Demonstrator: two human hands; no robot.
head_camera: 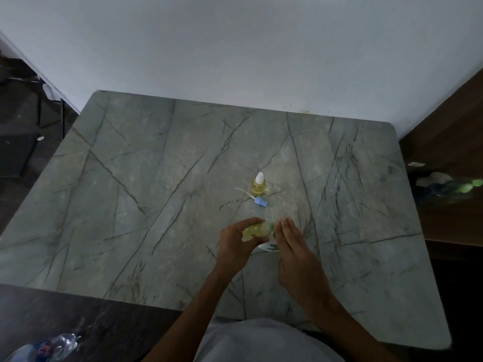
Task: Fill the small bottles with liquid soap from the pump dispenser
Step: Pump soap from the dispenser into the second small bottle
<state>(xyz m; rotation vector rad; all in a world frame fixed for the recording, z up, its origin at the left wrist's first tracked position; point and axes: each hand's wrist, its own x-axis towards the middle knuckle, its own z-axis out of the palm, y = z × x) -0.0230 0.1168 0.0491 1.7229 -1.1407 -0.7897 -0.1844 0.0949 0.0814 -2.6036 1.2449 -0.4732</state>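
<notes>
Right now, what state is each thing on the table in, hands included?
small bottle: upright on the table, white cap on, yellow liquid inside.
blue pump head: off any bottle, lying on its side, tube attached.
held bottle: tipped near-horizontal, yellow liquid inside.
left hand: grips the held bottle.
right hand: fingers straight at the held bottle's neck end.
white object: under the hands, mostly hidden, unclear.

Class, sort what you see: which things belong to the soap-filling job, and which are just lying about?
Belongs to the job:
- yellow bottle, gripped by the left hand, with the right hand at its green neck
- small capped bottle of yellow liquid
- blue pump head with its tube, lying on the table

Just lying about:
- plastic bottle on the floor, lower left
- clutter on the dark shelf, right
</notes>
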